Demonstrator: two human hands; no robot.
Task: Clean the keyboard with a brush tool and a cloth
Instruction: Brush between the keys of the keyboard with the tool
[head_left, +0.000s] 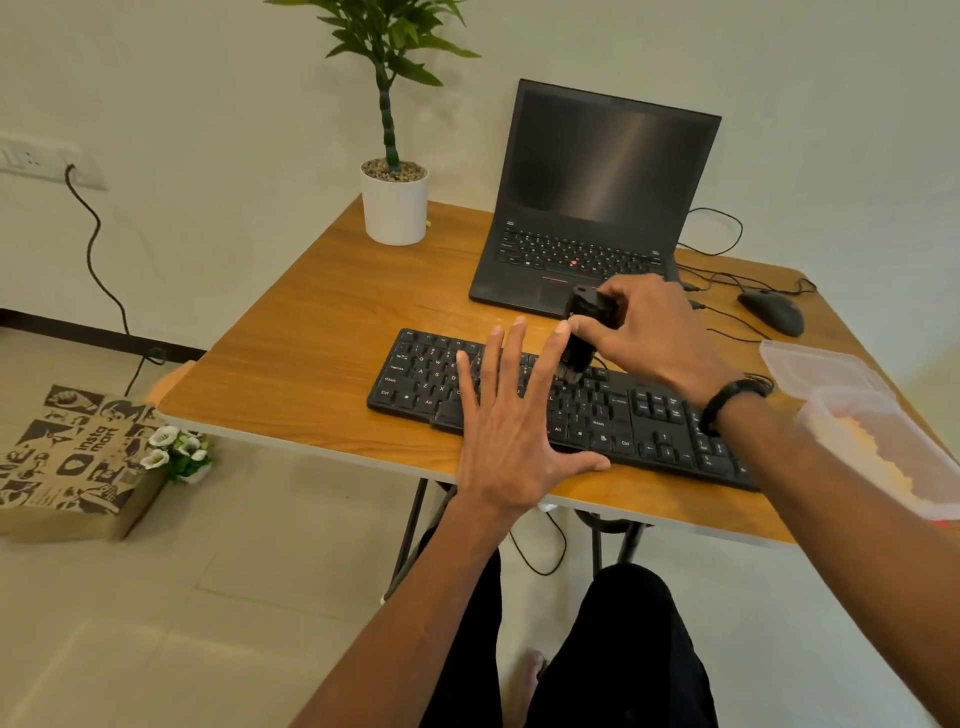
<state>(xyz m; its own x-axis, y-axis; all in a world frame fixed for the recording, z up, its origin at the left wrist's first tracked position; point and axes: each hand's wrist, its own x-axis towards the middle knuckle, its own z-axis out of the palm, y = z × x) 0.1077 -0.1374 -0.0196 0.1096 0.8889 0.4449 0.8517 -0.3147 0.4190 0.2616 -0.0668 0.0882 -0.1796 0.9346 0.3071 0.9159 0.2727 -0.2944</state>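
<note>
The right hand (649, 332) closes its grip around a short black cylindrical brush tool (589, 332), held upright with its bristle end down on the keys near the middle of the flat black plastic keyboard (649, 426). A dark band sits on that wrist. The left hand (511, 421) holds nothing; its fingers are spread wide and flat over the left-centre keys, thumb stretched along the keyboard's near edge. Whether the palm presses on the keys cannot be told.

The keyboard lies slantwise on the orange-brown wood-grain surface (311, 364), close to its near edge. Just behind it stands an open black laptop (597, 208) with a dark screen. A black computer mouse (771, 310) rests to the right of the laptop, cables trailing around it. A clear plastic lidded container (857, 415) with something pale yellow inside sits at the right edge. A green potted plant in a white pot (395, 208) stands at the far left corner. On the floor lies a printed brown paper bag (72, 462) beside small white flowers (179, 452).
</note>
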